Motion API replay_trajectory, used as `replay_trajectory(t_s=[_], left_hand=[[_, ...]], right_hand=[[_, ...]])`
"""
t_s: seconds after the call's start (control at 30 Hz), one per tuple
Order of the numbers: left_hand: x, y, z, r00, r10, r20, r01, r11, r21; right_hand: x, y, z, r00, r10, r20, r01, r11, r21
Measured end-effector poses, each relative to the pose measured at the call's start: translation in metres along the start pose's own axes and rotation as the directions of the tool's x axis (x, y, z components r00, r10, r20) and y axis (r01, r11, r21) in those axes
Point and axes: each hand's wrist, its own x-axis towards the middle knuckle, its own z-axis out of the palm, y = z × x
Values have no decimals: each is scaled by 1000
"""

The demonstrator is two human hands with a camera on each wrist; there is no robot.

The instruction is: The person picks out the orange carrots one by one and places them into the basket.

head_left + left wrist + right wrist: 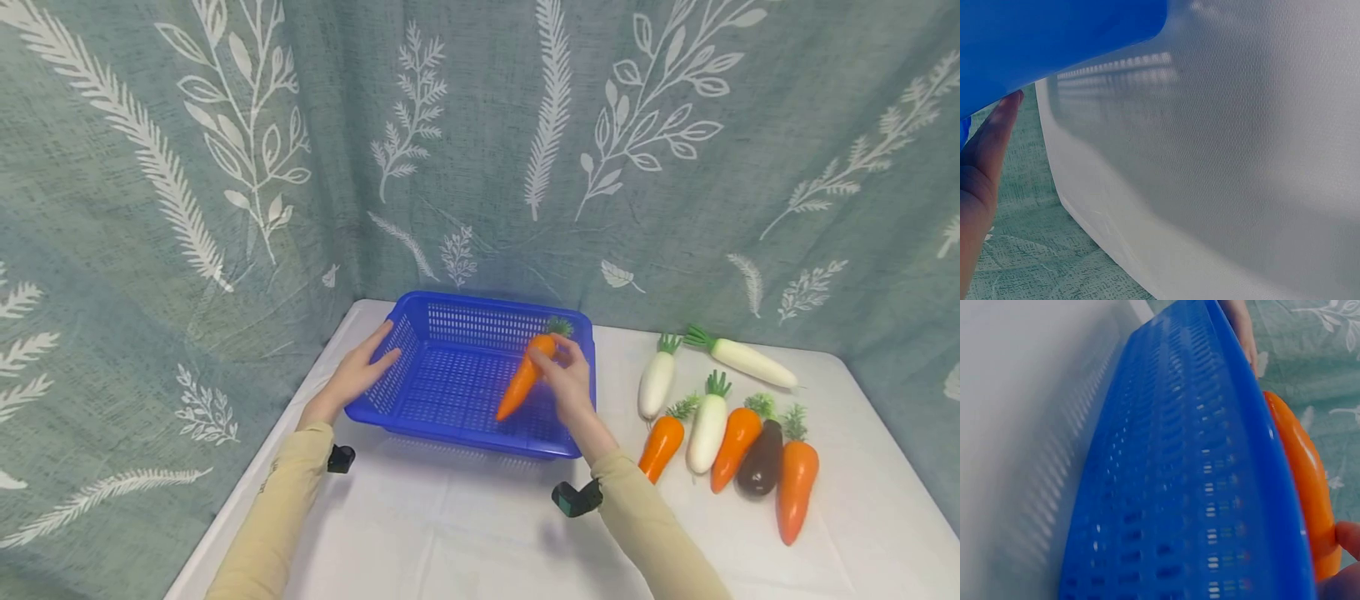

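Observation:
My right hand (567, 377) pinches an orange carrot (522, 385) near its leafy top, over the right part of a blue plastic basket (450, 443). The carrot tilts, its tip pointing toward the near left. In the right wrist view the carrot (1304, 478) shows beyond the basket's rim (1260, 440), with a fingertip pressed on it. My left hand (354, 377) is at the basket's left side, fingers extended along the rim. From the left wrist view, straight fingers (999, 134) lie against the blue wall (1066, 37).
Right of the basket lie white radishes (657, 385), more carrots (797, 492) and a dark eggplant (762, 462) on a white-covered table (450, 533). A green leaf-patterned curtain (480, 167) hangs behind the table and along its sides.

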Motion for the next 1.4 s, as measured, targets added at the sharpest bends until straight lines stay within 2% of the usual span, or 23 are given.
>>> replay_trajectory(t_s=[0.33, 0.67, 0.93, 1.07, 1.17, 1.4], left_hand=[[1, 0, 0, 1000, 8, -7, -8, 1000, -6], [3, 3, 0, 1000, 16, -14, -16, 1000, -8], [3, -1, 4, 1000, 21, -22, -21, 1000, -7], [2, -1, 5, 999, 23, -22, -23, 1000, -7], [0, -1, 4, 1000, 11, -20, -12, 1000, -11], [-2, 0, 2, 1000, -3, -22, 3, 1000, -8]], right_hand=[[0, 14, 20, 1000, 17, -22, -17, 1000, 23], [2, 20, 41, 999, 0, -53, 1, 999, 35], [1, 24, 59, 997, 17, -70, -19, 1000, -25], [0, 26, 70, 997, 18, -78, -24, 997, -74], [-1, 28, 79, 997, -5, -81, -7, 988, -154], [-2, 32, 90, 990, -117, -74, 82, 926, -370]])
